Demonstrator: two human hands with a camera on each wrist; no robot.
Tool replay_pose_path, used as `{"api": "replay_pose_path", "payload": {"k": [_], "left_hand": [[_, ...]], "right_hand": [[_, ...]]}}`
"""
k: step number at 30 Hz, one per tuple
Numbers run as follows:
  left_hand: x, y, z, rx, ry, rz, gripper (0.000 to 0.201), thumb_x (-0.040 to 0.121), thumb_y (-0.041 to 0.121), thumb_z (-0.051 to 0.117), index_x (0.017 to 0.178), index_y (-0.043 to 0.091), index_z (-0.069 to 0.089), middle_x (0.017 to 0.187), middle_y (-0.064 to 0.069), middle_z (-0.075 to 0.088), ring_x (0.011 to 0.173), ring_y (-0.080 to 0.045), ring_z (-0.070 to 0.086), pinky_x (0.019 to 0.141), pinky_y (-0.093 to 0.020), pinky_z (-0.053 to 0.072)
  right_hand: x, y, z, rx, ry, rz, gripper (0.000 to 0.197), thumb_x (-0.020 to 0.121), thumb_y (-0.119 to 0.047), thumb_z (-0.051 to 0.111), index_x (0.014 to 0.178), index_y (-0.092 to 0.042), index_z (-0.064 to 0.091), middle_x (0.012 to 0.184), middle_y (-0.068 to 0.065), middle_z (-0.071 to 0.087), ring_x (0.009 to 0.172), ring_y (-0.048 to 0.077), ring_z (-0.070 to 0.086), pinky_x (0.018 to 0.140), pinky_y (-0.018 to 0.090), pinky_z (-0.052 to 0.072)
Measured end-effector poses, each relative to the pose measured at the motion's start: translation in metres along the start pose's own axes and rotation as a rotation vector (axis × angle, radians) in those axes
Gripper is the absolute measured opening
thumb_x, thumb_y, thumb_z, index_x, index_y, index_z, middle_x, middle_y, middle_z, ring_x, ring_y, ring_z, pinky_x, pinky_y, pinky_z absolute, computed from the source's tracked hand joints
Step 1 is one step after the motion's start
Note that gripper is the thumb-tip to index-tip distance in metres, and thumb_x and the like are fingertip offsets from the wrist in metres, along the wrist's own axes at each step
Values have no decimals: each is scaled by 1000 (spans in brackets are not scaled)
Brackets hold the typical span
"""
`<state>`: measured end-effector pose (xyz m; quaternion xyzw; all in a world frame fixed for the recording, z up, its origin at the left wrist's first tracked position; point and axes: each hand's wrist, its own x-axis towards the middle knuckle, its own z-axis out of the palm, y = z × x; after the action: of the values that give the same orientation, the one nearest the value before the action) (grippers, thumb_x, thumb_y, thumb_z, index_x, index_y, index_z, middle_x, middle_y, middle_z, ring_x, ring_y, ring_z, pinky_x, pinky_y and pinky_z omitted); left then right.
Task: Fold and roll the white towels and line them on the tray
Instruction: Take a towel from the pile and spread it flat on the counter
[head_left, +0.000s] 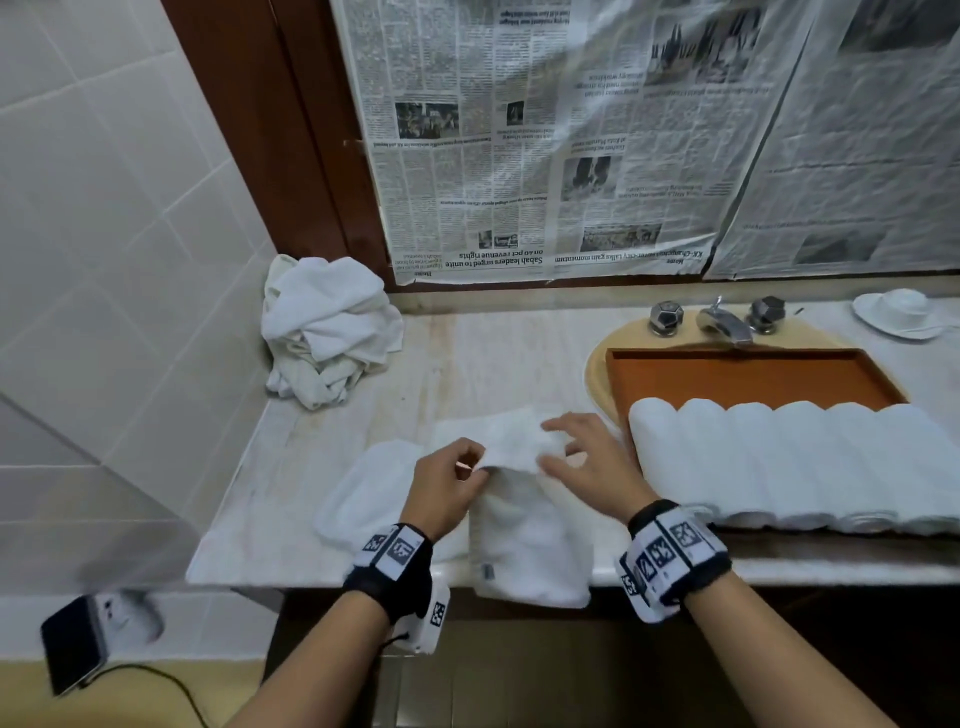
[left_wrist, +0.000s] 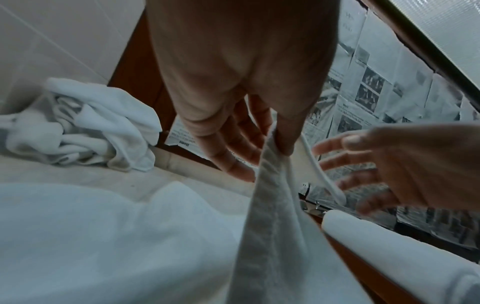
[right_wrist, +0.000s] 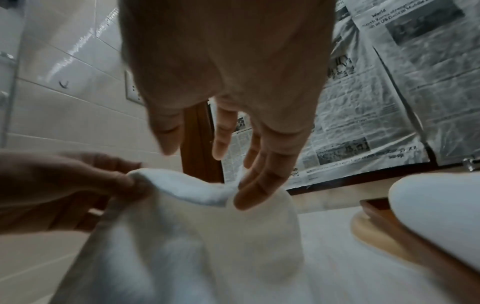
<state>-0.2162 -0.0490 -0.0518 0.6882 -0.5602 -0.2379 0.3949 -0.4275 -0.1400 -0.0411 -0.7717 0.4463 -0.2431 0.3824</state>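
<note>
A: Hanging over the near edge of the marble counter (head_left: 322, 447) is one folded white towel (head_left: 524, 540); the left hand (head_left: 447, 483) pinches its upper edge between thumb and forefinger, while the right hand (head_left: 587, 457) lies loose on the same edge, fingers spread and gripping nothing.

B: How many towels are there in all?

A: Another towel (head_left: 363, 488) lies flat just left of it. On the orange tray (head_left: 748, 374) to the right I count six rolled towels (head_left: 795, 462) side by side, touching. Farther back on the left sits one heap of crumpled towels (head_left: 327, 332); how many it holds I cannot tell.

B: And the room?

A: Two knobs flank one chrome tap (head_left: 719, 322), a white cup and saucer (head_left: 898, 312) stand far right, newspaper sheets (head_left: 545, 140) cover the back, and white tiles (head_left: 104, 208) line the left wall.
</note>
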Motion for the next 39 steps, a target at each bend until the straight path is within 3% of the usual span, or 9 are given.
{"api": "replay_pose_path", "payload": {"k": [3, 7, 11, 15, 19, 23, 29, 34, 39], "left_hand": [[6, -2, -12, -9, -41, 11, 9, 86, 22, 74, 87, 21, 65, 82, 9, 67, 68, -3, 62, 65, -12, 46], [13, 0, -20, -36, -105, 37, 12, 85, 28, 76, 86, 19, 68, 83, 5, 69, 69, -11, 64, 66, -13, 46], [14, -9, -29, -83, -130, 17, 17, 82, 33, 78, 88, 19, 70, 85, 3, 70, 72, -16, 66, 68, -21, 51], [10, -18, -38, -87, -166, 21, 12, 85, 31, 77, 87, 20, 73, 84, 4, 71, 71, -14, 66, 64, -17, 47], [0, -29, -38, -27, -264, 73, 19, 91, 38, 69, 78, 24, 73, 73, 7, 70, 65, -4, 61, 61, -16, 42], [-9, -46, -38, 72, -346, 78, 36, 95, 42, 61, 64, 24, 61, 55, 10, 51, 53, -4, 43, 54, -19, 30], [-16, -99, -70, 108, -278, -73, 21, 96, 37, 62, 80, 26, 69, 74, 10, 68, 70, -6, 63, 73, -28, 50], [2, -124, -75, 188, 9, -171, 14, 98, 25, 58, 86, 19, 62, 83, 1, 66, 79, -21, 63, 75, -35, 50], [4, -139, -54, 294, -82, -252, 18, 96, 21, 60, 111, 13, 68, 105, -5, 68, 99, -25, 63, 80, -26, 39]], "right_hand": [[-12, 1, 19, -79, -150, -103, 58, 79, -42, 78, 132, -34, 55, 134, -15, 35, 105, 3, 49, 83, 10, 40], [-6, -1, 38, -184, -59, -201, 36, 88, -37, 69, 122, -27, 63, 122, -12, 52, 102, 4, 53, 89, 23, 45], [3, -13, 41, -167, -19, -241, 16, 92, -23, 63, 107, -20, 68, 102, -9, 65, 90, 8, 59, 82, 28, 47], [8, -29, 31, -93, 59, -220, 3, 93, -20, 61, 94, -21, 63, 81, -15, 62, 77, 4, 58, 68, 23, 43], [14, -43, 10, -131, 108, -220, 1, 91, -27, 61, 90, -26, 61, 76, -18, 60, 74, 5, 58, 66, 32, 50], [15, -46, -22, -117, 180, -241, 3, 92, -16, 62, 91, -19, 64, 80, -10, 63, 78, 7, 59, 68, 24, 49], [4, -18, -48, -216, 183, -162, 1, 95, -20, 60, 95, -20, 62, 82, -11, 62, 75, 10, 58, 67, 28, 48], [27, 14, 6, -259, 95, -97, 6, 98, -18, 53, 96, -23, 54, 86, -5, 63, 79, 16, 59, 75, 38, 49], [42, 35, 82, -232, -80, 145, 36, 96, -9, 50, 132, -12, 57, 129, 9, 59, 118, 28, 56, 101, 31, 40]]}}
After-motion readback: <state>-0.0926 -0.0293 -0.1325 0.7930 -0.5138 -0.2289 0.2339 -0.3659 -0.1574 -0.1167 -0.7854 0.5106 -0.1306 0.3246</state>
